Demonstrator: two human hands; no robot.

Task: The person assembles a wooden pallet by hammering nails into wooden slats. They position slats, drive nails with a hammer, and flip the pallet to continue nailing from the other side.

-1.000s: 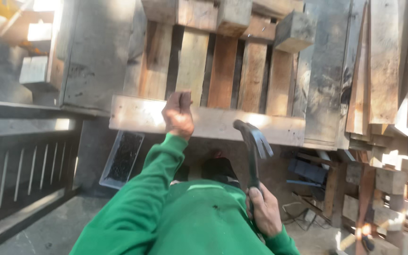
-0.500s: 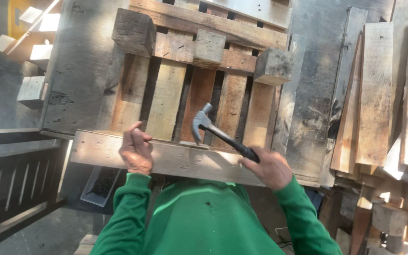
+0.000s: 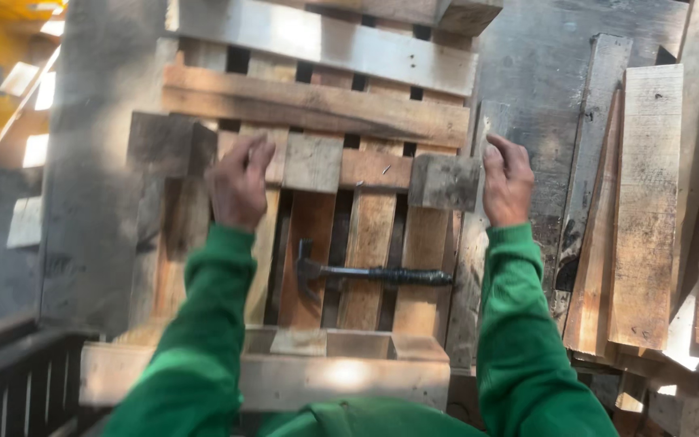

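Both arms in green sleeves reach forward and up, set well apart. The left hand [image 3: 239, 182] shows its back, its fingers [image 3: 257, 154] curled forward and gripping. The right hand [image 3: 507, 180] matches it, fingers [image 3: 502, 148] bent over at the tips, wrist straight.
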